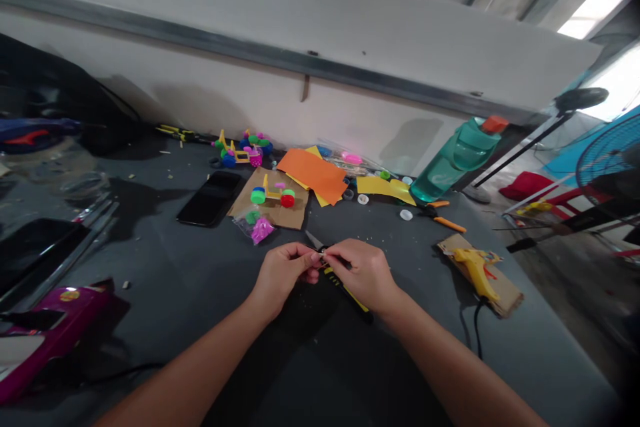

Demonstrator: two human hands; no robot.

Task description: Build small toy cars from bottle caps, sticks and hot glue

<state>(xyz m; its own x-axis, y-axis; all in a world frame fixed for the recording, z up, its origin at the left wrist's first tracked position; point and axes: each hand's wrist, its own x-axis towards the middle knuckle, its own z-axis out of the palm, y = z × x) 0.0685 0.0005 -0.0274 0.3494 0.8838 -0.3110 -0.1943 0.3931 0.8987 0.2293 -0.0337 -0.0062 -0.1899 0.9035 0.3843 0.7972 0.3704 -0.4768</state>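
Observation:
My left hand [287,270] and my right hand [363,270] meet over the middle of the dark table, fingertips pinched close together. Something small and pale sits between them, too tiny to name. Just under my fingers lies a black-and-yellow cutter [357,297], its pointed blade sticking out past them toward the wall. Beyond my hands, a small toy vehicle [273,195] with green and red wheels stands on a piece of cardboard [295,215]. A plastic bag with a pink clump [261,230] lies by the cardboard's near edge.
A yellow glue gun [477,270] rests on cardboard at right, its cord trailing nearer. Behind it are orange-handled pliers [447,221] and a teal bottle [453,163]. Orange paper [315,175] lies by the wall. At left are a black phone [211,199] and a magenta tool [60,327].

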